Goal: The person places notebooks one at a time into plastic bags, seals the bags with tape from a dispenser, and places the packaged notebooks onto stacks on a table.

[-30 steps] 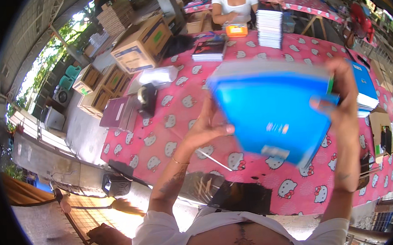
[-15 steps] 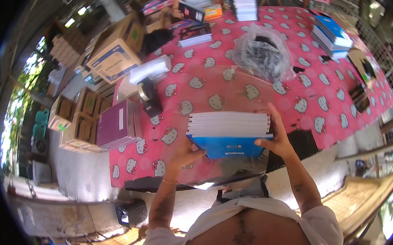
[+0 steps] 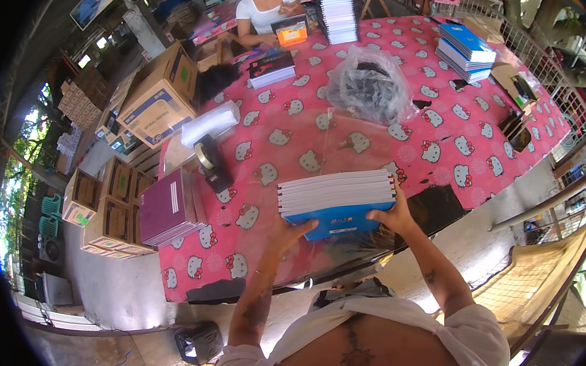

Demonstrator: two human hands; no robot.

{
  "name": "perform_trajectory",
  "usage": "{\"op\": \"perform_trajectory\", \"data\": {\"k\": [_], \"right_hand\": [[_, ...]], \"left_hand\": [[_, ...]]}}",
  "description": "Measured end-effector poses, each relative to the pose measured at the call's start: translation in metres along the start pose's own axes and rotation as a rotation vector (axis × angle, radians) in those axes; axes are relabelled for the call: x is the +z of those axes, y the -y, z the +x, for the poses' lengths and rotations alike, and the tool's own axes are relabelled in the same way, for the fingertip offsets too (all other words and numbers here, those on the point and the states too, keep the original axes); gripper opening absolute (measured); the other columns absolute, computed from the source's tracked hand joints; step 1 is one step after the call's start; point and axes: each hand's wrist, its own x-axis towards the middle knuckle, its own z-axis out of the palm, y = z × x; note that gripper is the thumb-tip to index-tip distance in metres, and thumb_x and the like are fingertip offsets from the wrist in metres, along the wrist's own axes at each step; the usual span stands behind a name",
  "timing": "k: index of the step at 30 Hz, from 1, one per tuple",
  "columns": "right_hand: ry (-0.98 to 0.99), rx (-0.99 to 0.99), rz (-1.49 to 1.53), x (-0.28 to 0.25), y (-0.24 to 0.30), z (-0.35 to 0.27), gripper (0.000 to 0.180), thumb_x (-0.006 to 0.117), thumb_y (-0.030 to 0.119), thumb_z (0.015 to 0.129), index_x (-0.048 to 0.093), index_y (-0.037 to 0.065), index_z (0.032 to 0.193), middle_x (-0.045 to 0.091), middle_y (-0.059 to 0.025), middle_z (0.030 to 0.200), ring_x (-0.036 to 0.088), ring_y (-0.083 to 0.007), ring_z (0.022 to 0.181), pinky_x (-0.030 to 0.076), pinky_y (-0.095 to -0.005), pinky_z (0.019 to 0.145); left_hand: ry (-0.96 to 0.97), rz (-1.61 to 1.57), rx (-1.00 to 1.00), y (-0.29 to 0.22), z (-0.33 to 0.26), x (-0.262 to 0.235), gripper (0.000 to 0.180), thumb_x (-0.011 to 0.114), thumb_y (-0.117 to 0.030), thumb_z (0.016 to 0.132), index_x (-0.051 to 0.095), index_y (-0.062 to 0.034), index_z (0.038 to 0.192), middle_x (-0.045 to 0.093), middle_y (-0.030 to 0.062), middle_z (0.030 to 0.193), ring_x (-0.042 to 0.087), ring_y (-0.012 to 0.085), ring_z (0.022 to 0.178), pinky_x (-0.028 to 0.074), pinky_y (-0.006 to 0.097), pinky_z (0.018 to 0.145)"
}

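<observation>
While gripping the stack of blue books (image 3: 338,195) from both ends, can't afford to ease off on either side. Got left hand (image 3: 284,234) closed on the left end, right hand (image 3: 397,215) closed on the right — both thumbs pressing the blue cover facing the body. Can't see the other fingers well, so can't rate support at the back.

Located by the near side of the pink patterned tablecloth (image 3: 276,215), page edges up. Can't tell whether resting on the surface or lifted slightly.

Main risk, probably: inner books sliding out the bottom, from pinching only the outer covers or squeezing unevenly. Next: skewed edges, from pushing one end higher than the other. Could also bend corners if knocked down hard.

Watch the clear film (image 3: 339,256) near the table edge — looks wrinkled, might snag a lower corner. Same for the black patch (image 3: 438,215) on the right. Could end up on the floor (image 3: 103,285) if released while leaning bodyward.

Beyond, mind the clear plastic bag (image 3: 370,86) with something dark inside: might get shoved by reaching far forward. Off left, mind the black tape dispenser (image 3: 213,165) beside the purple books (image 3: 170,208): might get clipped by swinging wide.
</observation>
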Motion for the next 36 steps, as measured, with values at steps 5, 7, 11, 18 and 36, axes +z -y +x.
{"op": "perform_trajectory", "data": {"k": [5, 7, 11, 18, 36], "right_hand": [[0.035, -0.05, -0.258, -0.014, 0.018, 0.004, 0.084, 0.096, 0.027, 0.059, 0.049, 0.001, 0.124, 0.066, -0.0131, 0.111, 0.064, -0.022, 0.105, 0.049, -0.0372, 0.093], [-0.028, -0.138, -0.367, -0.008, 0.014, 0.002, 0.085, 0.097, 0.029, 0.057, 0.049, 0.001, 0.122, 0.066, -0.0144, 0.109, 0.066, -0.025, 0.1, 0.051, -0.0369, 0.089], [-0.008, -0.117, -0.302, -0.006, 0.015, 0.007, 0.084, 0.097, 0.031, 0.056, 0.05, 0.001, 0.118, 0.067, -0.0157, 0.105, 0.068, -0.0273, 0.096, 0.052, -0.0366, 0.086], [0.041, -0.02, -0.272, -0.005, 0.012, 0.003, 0.094, 0.098, 0.025, 0.057, 0.044, -0.002, 0.13, 0.063, -0.0135, 0.118, 0.062, -0.0222, 0.108, 0.048, -0.0351, 0.095], [-0.185, 0.626, 0.3, 0.033, -0.027, 0.026, 0.052, 0.072, 0.046, 0.086, 0.068, 0.0, 0.111, 0.072, -0.0093, 0.096, 0.069, -0.0191, 0.088, 0.053, -0.036, 0.085]], "left_hand": [[0.108, 0.499, 0.391, -0.115, 0.015, -0.005, 0.1, 0.089, -0.027, 0.072, 0.032, -0.0012, 0.151, 0.041, 0.0176, 0.151, 0.039, 0.0286, 0.141, 0.033, 0.044, 0.113], [0.105, 0.802, 0.532, -0.172, 0.007, 0.039, 0.108, 0.087, -0.037, 0.071, 0.026, 0.0027, 0.151, 0.032, 0.0241, 0.154, 0.03, 0.0344, 0.144, 0.027, 0.047, 0.116], [0.5, 1.308, 0.56, -0.162, 0.029, 0.079, 0.118, 0.078, -0.057, 0.072, 0.021, 0.0125, 0.149, 0.018, 0.0331, 0.157, 0.017, 0.0424, 0.149, 0.02, 0.052, 0.119], [0.556, 1.409, 0.251, -0.153, 0.048, 0.062, 0.091, 0.083, -0.052, 0.069, 0.047, 0.0075, 0.127, 0.059, 0.0275, 0.117, 0.06, 0.042, 0.111, 0.047, 0.05, 0.094], [0.038, 0.018, -0.405, 0.046, 0.122, -0.079, 0.067, 0.081, -0.041, 0.079, 0.062, 0.0073, 0.121, 0.068, 0.0182, 0.114, 0.067, 0.0269, 0.102, 0.054, 0.037, 0.088]]}}
